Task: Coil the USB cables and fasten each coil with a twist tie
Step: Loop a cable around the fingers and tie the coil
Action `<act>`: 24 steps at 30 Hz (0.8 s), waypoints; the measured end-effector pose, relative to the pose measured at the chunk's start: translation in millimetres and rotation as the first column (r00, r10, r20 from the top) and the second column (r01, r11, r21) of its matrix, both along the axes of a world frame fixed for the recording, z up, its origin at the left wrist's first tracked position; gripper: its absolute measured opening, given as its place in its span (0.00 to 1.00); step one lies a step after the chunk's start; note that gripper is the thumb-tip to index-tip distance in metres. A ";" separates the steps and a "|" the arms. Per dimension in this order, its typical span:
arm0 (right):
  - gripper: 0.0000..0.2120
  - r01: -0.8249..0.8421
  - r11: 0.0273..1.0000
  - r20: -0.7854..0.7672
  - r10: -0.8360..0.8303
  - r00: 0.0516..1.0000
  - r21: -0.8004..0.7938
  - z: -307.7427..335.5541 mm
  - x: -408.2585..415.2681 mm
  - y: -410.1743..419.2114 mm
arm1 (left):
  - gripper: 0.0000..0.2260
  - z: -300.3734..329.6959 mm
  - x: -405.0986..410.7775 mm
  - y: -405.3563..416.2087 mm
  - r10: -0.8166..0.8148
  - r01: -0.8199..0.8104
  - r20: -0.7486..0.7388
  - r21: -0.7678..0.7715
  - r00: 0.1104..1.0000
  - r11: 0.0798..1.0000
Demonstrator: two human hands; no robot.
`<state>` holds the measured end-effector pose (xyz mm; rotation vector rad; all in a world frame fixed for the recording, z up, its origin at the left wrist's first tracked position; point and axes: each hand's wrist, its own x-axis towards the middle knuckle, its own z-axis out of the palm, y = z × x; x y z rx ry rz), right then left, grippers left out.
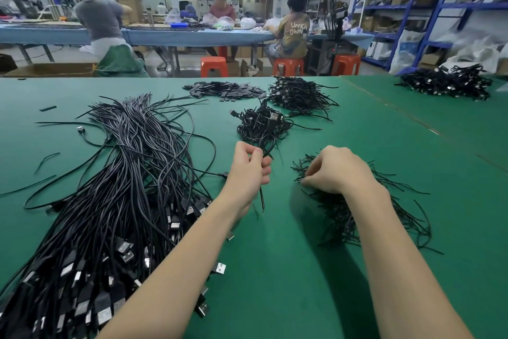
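your forearms come in from the bottom edge over a green mat [288, 270] that covers the whole bench. nearest on your left is the big bundle of loose cables [115, 201], plug ends fanned toward you, wire ends pointing away.

your left hand [248, 171] is raised above the mat, fingers curled and clamped on a coiled cable [268, 143]; a thin black tail hangs below the fist, can't tell if it's cable end or tie. your right hand [334, 171] is down on the heap of twist ties [362, 206], fingertips bunched together into the heap; can't tell whether they actually pinch one.

just beyond the left hand sits a small pile of finished coils [261, 124], a usb plug sticking up on top. behind it a second pile of coils [299, 94], and left of that a flat heap of small dark tabs [225, 88]. a few stray wires lie on the mat far left. a seam runs diagonally across the mat on the right; past it, another cable pile [445, 83] at the far right edge.

room behind: three orange stools [214, 66], a long bench with blue cover [192, 36], three people seated at it with bags and parts. blue steel racking [428, 9] with boxes on the right, strip lights overhead.
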<state>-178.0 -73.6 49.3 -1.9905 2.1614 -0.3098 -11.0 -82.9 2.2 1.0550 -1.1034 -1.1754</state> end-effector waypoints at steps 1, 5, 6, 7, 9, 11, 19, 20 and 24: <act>0.10 0.020 0.998 -0.034 -0.019 0.999 0.055 -1.2 -1.3 1.0 | 0.08 0.3 0.0 0.3 0.001 0.000 -0.038 0.010 0.999 1.000; 0.14 0.024 0.985 -0.028 -0.019 0.999 0.174 -7.7 3.4 2.8 | 0.08 2.0 1.1 3.1 0.005 -0.002 -0.093 0.034 0.996 0.999; 0.14 0.026 0.985 -0.018 -0.024 1.000 0.172 -9.6 4.7 2.7 | 0.08 2.5 1.6 3.9 0.001 0.002 -0.099 0.035 0.995 0.999; 0.13 0.031 0.986 -0.012 -0.030 0.999 0.163 -11.2 5.6 2.3 | 0.08 2.6 2.1 4.2 -0.003 0.006 -0.102 0.035 0.995 0.999; 0.13 0.032 0.989 -0.027 -0.029 0.999 0.141 -14.1 5.7 0.5 | 0.07 2.5 2.3 4.3 -0.004 0.007 -0.101 0.031 0.995 1.000; 0.12 0.026 0.990 -0.044 -0.020 0.999 0.137 -13.9 5.4 1.0 | 0.07 2.5 2.8 4.0 0.000 0.004 -0.100 0.033 0.995 0.999; 0.14 0.058 0.990 -0.130 -0.041 0.991 0.131 -13.3 5.5 -1.2 | 0.07 0.4 3.3 3.9 -0.003 0.004 -0.061 0.022 0.998 1.000; 0.13 0.058 0.990 -0.146 -0.039 0.989 0.129 -13.5 6.3 -1.3 | 0.07 0.3 2.5 4.0 -0.006 0.007 -0.053 0.019 0.999 1.000; 0.08 -0.015 0.987 -0.178 0.044 0.983 0.162 -15.5 8.8 -3.4 | 0.07 0.0 1.2 4.1 -0.008 0.009 -0.055 0.019 0.998 1.000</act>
